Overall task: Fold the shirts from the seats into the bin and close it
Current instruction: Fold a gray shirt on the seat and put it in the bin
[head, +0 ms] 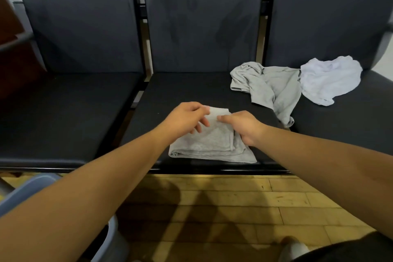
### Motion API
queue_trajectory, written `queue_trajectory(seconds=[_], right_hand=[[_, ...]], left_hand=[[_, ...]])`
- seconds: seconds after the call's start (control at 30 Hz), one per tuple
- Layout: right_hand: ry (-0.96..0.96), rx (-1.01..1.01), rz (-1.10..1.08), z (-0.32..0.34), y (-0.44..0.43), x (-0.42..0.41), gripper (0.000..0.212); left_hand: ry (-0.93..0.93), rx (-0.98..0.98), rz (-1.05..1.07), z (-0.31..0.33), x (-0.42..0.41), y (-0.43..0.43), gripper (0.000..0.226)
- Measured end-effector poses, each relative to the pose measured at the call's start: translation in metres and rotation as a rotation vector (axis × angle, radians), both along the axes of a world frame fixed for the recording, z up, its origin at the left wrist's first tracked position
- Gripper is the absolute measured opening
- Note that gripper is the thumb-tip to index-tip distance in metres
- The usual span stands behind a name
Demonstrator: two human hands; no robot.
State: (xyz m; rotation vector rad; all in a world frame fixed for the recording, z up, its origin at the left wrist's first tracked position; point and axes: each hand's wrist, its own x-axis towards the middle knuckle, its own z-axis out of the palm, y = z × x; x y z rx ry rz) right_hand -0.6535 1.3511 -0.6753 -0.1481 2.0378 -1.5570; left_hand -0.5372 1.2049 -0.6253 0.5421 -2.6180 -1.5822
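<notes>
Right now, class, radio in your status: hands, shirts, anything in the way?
Hands: left hand and right hand grip folded grey shirt, middle seat. Unfolded: crumpled grey shirt, white shirt. Nothing blocking; bin lower left.

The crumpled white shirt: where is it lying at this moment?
In the head view, the crumpled white shirt lies at the far right on the right-hand black padded seat, its left edge touching the crumpled grey shirt beside it.
</notes>
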Motion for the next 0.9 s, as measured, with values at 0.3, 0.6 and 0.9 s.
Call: queue_trajectory(seconds=[0.3,0.6,0.9], right_hand=[[0.177,-0.001,-0.167,0.004,0.001,-0.002,0.01],[0.336,0.706,0.075,0.003,0.009,0.0,0.012],[0.115,0.404,0.01,-0.004,0.0,-0.002,0.015]], left_hand=[[-0.038,-0.271,0.298,-0.035,0.009,-0.045,0.024],[-0.249,0.051,0.325,-0.04,-0.002,-0.026,0.055],[-0.223,0.413,0.375,-0.034,0.004,-0.03,0.056]])
